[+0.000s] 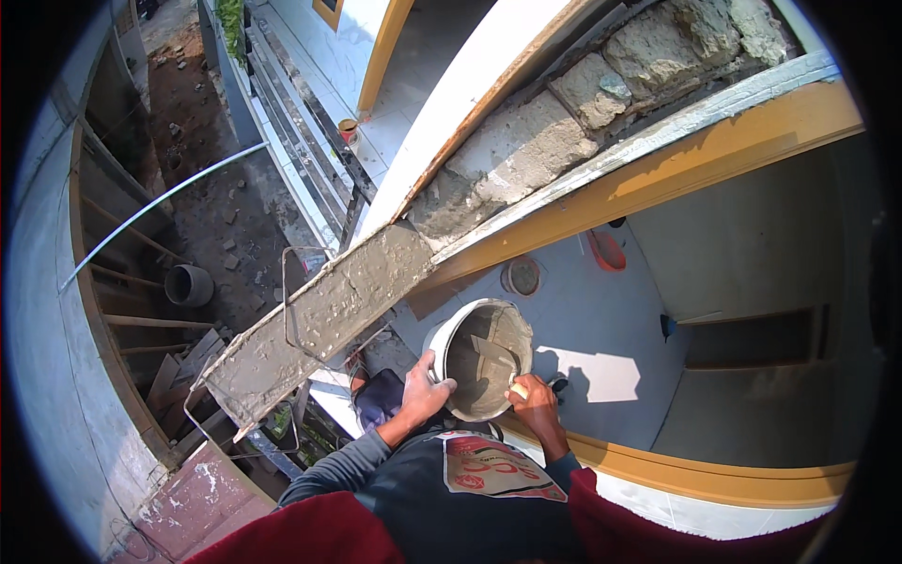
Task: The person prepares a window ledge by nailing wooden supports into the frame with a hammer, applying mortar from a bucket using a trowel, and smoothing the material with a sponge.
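Note:
A white bucket (436, 340) is tilted in front of my body, its inside coated with grey mortar. My left hand (425, 390) is closed on its left side, with the thumb over the rim. Inside the bucket lies the blade of a trowel (492, 355). My right hand (538, 406) is closed around the trowel's pale handle at the bucket's right rim. Ahead and to the left, wet grey mortar (329, 315) fills a long narrow board form, with bent wire ties (286, 291) around it.
Rough masonry blocks (526, 141) continue from the form toward the upper right, beside a yellow-brown wooden frame (648, 174). Far below lie a tiled floor with a round tub (521, 275) and red basin (607, 252). At left, a bucket (189, 285) stands on dirt near a curved wall.

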`<state>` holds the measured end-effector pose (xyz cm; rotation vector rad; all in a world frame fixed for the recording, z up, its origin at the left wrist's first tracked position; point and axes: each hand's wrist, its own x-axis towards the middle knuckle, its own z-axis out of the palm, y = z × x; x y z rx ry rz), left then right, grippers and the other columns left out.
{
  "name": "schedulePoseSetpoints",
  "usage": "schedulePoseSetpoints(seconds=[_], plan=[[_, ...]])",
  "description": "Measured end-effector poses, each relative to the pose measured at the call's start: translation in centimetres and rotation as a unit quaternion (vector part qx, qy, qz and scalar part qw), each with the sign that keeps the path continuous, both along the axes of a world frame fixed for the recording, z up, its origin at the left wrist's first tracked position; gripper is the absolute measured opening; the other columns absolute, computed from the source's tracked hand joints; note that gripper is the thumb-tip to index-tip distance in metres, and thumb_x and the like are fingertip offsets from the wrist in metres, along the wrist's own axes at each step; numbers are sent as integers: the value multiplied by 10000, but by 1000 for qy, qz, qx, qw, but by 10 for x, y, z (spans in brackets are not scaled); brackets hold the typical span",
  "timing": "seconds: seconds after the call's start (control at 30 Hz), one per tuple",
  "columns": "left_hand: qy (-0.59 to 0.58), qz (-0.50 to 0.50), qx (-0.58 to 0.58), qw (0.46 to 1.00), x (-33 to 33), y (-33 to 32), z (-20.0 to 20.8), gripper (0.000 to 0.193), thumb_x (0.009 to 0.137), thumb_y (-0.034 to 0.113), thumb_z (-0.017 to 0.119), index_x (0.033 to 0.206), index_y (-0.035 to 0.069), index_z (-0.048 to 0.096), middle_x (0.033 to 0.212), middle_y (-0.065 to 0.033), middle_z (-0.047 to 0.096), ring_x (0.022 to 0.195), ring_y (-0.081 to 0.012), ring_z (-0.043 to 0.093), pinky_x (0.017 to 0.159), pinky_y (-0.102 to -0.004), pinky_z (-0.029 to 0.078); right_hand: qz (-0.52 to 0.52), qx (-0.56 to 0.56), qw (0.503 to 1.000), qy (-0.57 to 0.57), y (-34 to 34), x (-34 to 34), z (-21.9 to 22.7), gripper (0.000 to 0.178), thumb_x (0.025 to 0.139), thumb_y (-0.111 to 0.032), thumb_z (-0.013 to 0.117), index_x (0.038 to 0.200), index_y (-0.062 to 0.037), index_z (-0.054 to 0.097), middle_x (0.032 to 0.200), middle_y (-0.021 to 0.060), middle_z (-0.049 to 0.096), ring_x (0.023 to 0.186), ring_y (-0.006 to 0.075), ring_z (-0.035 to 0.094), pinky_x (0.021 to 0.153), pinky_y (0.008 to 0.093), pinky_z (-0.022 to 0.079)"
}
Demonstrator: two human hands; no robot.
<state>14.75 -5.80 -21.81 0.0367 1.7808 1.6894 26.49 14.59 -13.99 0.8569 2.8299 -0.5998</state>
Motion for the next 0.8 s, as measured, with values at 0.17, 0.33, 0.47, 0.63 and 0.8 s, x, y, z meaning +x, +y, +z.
schedulePoseSetpoints(seconds=[0.17, 0.33, 0.47, 0.63, 0.8], plan=[[21, -9, -4, 1000, -1, 1, 2, 357, 661, 107, 730, 946, 7, 539, 809, -167, 627, 759, -293, 608, 737, -385, 486, -7, -17, 1000, -9, 3, 6, -3, 315, 752, -221, 775, 1002, -61, 669, 1007, 148, 679, 957, 366, 652, 833, 469, 500], [32, 4, 27, 999, -3, 0, 6, 312, 656, 102, 716, 915, 20, 563, 784, -108, 636, 729, -214, 602, 696, -360, 490, -15, -10, 1000, -9, -4, 5, -4, 327, 750, -219, 775, 1008, -46, 671, 967, 168, 678, 927, 379, 654, 812, 483, 499], [22, -15, -5, 1000, 0, 0, 3, 356, 652, 105, 719, 975, 22, 596, 805, -97, 649, 735, -201, 614, 702, -342, 501, -28, -59, 997, 31, -3, 9, -16, 364, 760, -249, 778, 1030, -22, 691, 986, 178, 701, 926, 351, 678, 827, 419, 514], [7, -38, -24, 999, 2, -4, 6, 345, 666, 104, 717, 982, 23, 604, 792, -79, 649, 733, -176, 608, 697, -336, 501, -46, -71, 995, 49, -6, 16, -37, 336, 762, -234, 788, 1002, -16, 698, 949, 191, 709, 906, 354, 684, 829, 414, 517], [-24, -48, -3, 999, 2, -6, -9, 327, 699, 108, 700, 1003, 27, 610, 817, -81, 686, 752, -176, 655, 702, -333, 526, -74, -73, 993, 52, -11, 23, -54, 346, 748, -232, 807, 997, -18, 699, 954, 196, 704, 918, 363, 675, 825, 416, 517]])
